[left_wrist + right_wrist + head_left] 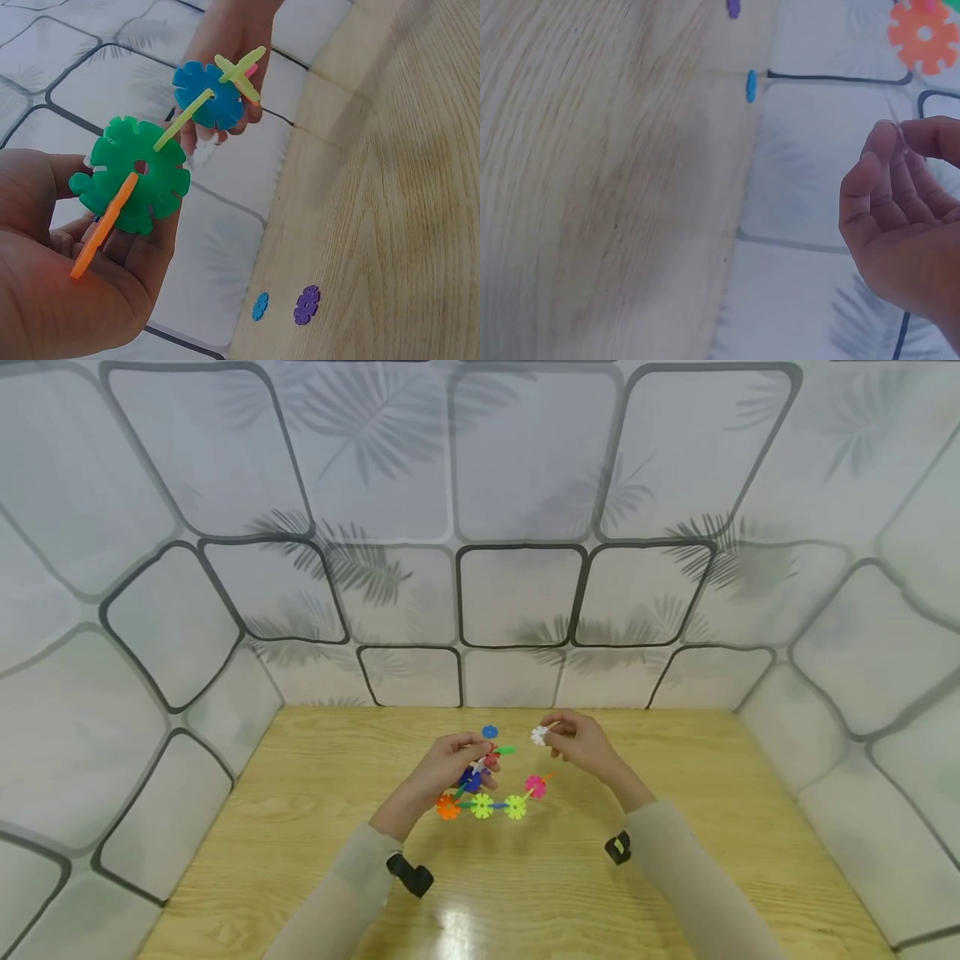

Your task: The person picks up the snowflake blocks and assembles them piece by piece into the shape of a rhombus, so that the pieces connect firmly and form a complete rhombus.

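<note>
My left hand [442, 770] grips a chain of interlocking plastic flower discs near its red disc [492, 756]. From there the chain bends through a dark blue disc [470, 779], an orange disc [448, 807], yellow-green discs [482, 806] and a pink disc [536, 787], with edge-on discs slotted between them. In the left wrist view, a green disc [135, 191] of the chain fronts the palm. Across from it, my right hand [587, 747] pinches a single white disc [539, 736] between thumb and fingertip, apart from the chain. The right wrist view shows that disc edge-on.
A loose blue disc [490, 732] lies towards the back of the wooden table [315, 827]. Beside it is a purple disc [306, 304], seen in the wrist views. Patterned white cloth walls [517, 593] enclose the table at the back and sides.
</note>
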